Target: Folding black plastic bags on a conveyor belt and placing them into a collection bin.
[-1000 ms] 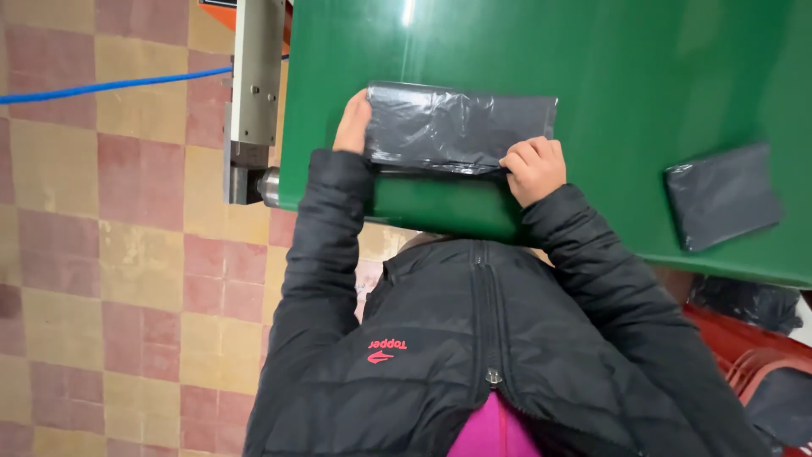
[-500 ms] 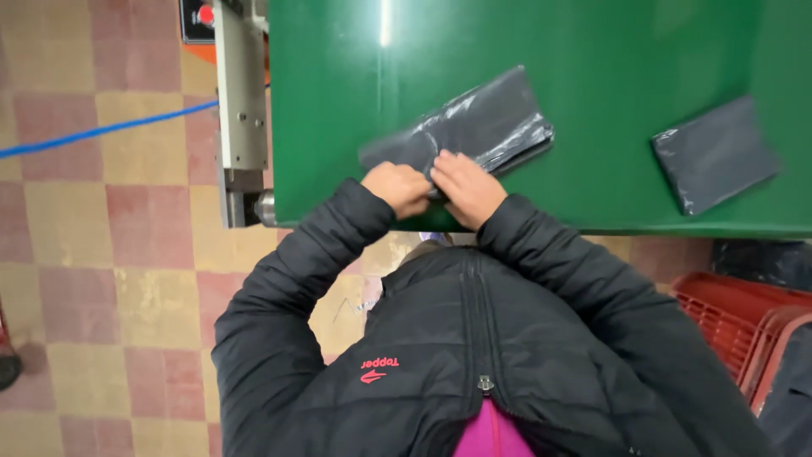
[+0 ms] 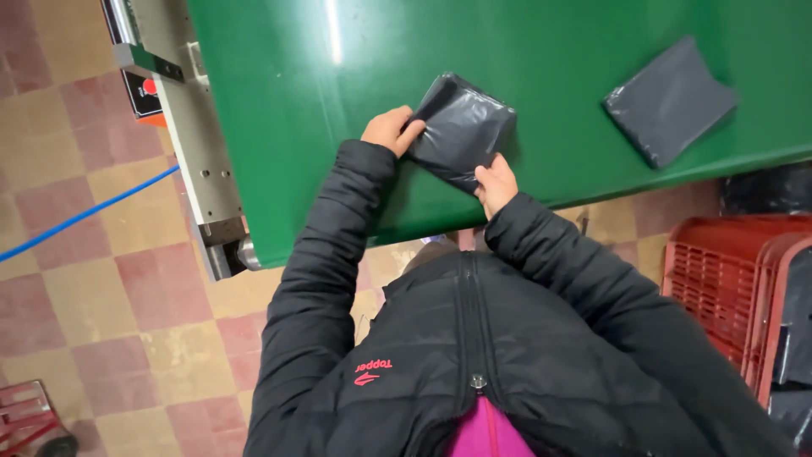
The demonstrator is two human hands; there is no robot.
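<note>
Gripping a folded black bag [image 3: 461, 129] on the green table [image 3: 279, 127], both hands are working its edges: the left hand [image 3: 389, 129] is curling its fingers [image 3: 412, 131] over the bag's left edge, and the right hand [image 3: 496, 182] is pinching the near corner. Well beyond the right fingers, a second bag [image 3: 668, 100] is lying flat. A red crate [image 3: 719, 279] is standing on the floor.

Folded black plastic package [image 3: 461, 129] near green table's near edge, centre. Second flat dark-grey package [image 3: 668, 100] far right. Red-and-black label [image 3: 142, 93] far left on machine.
</note>
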